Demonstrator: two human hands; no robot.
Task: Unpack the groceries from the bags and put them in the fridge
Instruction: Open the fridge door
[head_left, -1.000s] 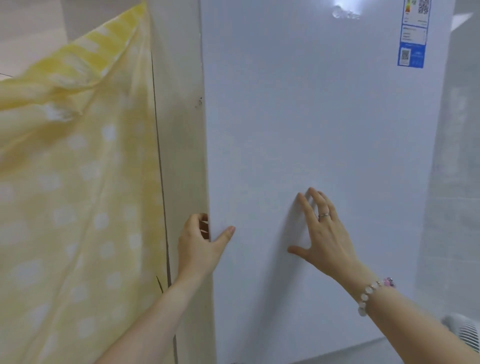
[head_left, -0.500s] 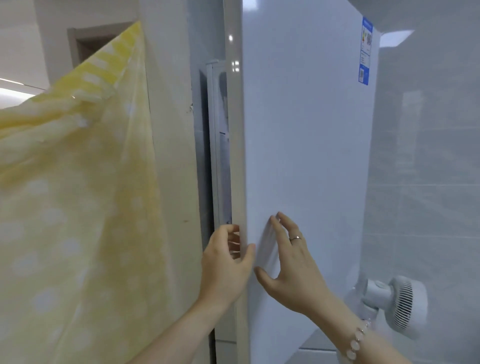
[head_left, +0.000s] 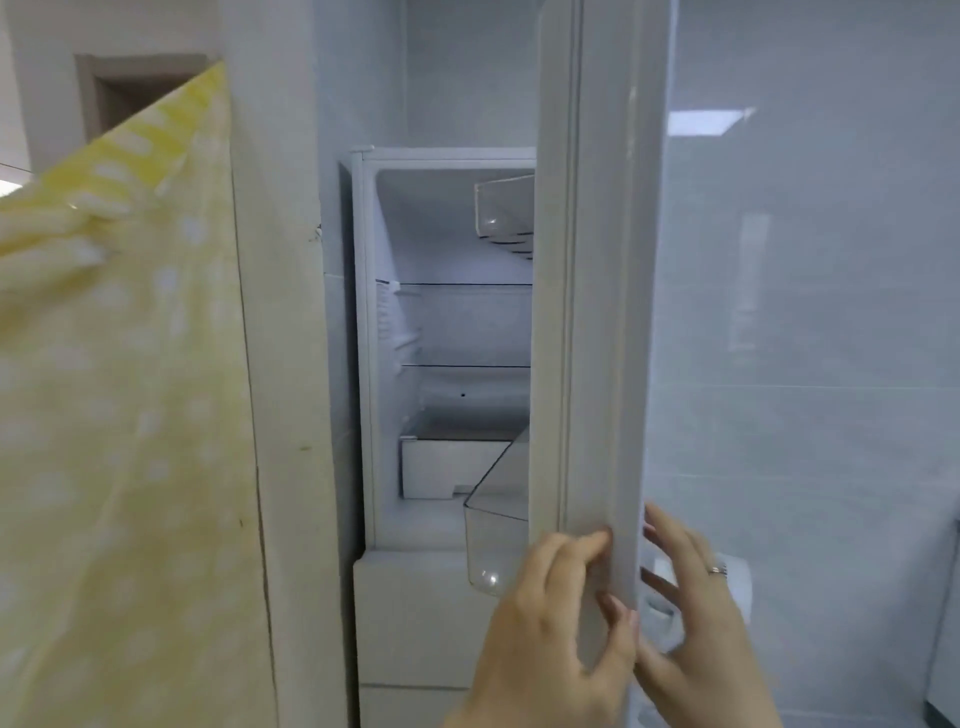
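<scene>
While the fridge door (head_left: 597, 312) stands swung out edge-on to the camera, the left hand (head_left: 545, 639) wraps its grip round the door's free edge low down, thumb on the inner side, fingertips (head_left: 621, 618) curled over the edge. Right hand (head_left: 696, 613) sits on the door's outer face just beside the left, fingers spread flat, not pinching anything, ring (head_left: 718, 570) on one finger. Fridge (head_left: 363, 338) interior visible through the gap: white walls, two glass shelves (head_left: 462, 285) one above the other, a white crisper drawer (head_left: 447, 467) at the bottom, nothing seen stored on them. Clear door bin (head_left: 491, 540) juts from the door's inner side near the left hand; another clear bin (head_left: 504, 208) higher up. Lower freezer drawer front (head_left: 415, 618) below the open compartment is closed. Yellow cloth with white dots (head_left: 114, 415) hangs at left, against a beige wall panel (head_left: 280, 364). Grey tiled wall (head_left: 805, 312) at right. Blurry white object (head_left: 737, 587) behind the right hand, cannot tell what. No bags or groceries in view.
</scene>
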